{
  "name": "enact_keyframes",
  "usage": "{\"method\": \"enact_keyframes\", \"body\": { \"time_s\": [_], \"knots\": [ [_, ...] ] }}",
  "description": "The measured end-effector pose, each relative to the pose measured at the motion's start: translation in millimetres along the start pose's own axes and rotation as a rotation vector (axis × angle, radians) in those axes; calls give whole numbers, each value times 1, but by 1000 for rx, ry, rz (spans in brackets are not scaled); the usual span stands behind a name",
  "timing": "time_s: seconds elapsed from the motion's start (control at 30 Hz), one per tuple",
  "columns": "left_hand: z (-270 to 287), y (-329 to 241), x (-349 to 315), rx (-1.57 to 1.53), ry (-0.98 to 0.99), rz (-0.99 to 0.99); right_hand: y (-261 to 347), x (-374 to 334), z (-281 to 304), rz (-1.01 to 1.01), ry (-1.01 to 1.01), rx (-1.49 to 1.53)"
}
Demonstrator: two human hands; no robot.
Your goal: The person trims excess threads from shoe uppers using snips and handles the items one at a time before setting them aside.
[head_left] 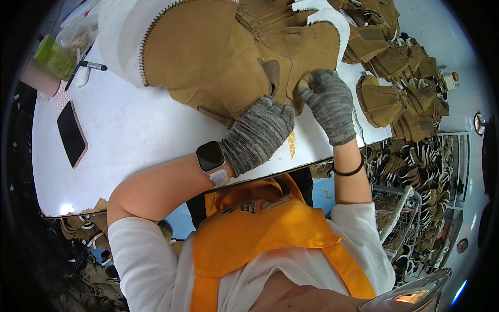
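A brown suede-like boot upper [218, 65] lies near the front edge of the white worktable [104, 140], presumably for easy reach, with the left gloved hand [261, 132] and right gloved hand [331, 106] curled at its margin, apparently steadying it, though hidden fingertips leave me unable to tell whether either clamps.

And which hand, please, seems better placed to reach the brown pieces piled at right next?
Probably the right hand: it is nearer those piled pieces; the left hand is farther away, at the large brown piece.
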State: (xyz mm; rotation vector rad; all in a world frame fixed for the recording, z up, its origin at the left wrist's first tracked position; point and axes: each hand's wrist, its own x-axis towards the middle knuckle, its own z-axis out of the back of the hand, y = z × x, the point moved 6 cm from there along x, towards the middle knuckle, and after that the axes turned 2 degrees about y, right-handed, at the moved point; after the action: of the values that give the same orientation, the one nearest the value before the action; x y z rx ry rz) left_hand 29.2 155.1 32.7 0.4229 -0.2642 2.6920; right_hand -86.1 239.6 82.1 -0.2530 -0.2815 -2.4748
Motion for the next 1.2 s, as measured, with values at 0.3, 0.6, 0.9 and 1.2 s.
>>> {"method": "enact_keyframes", "body": {
  "time_s": [0.3, 0.6, 0.9, 1.2],
  "knots": [
    [2, -4, 1, -33, 10, -11, -102, -34, 38, -179, -401, 199],
    [11, -16, 14, 135, 213, 34, -83, -76, -31, -52, -257, 367],
    [49, -7, 4, 478, -71, 232, -42, -62, -46, -88, 67, 198],
    [70, 3, -12, 382, -256, 282, -9, -53, -3, 449, -403, 92]
  ]
}}
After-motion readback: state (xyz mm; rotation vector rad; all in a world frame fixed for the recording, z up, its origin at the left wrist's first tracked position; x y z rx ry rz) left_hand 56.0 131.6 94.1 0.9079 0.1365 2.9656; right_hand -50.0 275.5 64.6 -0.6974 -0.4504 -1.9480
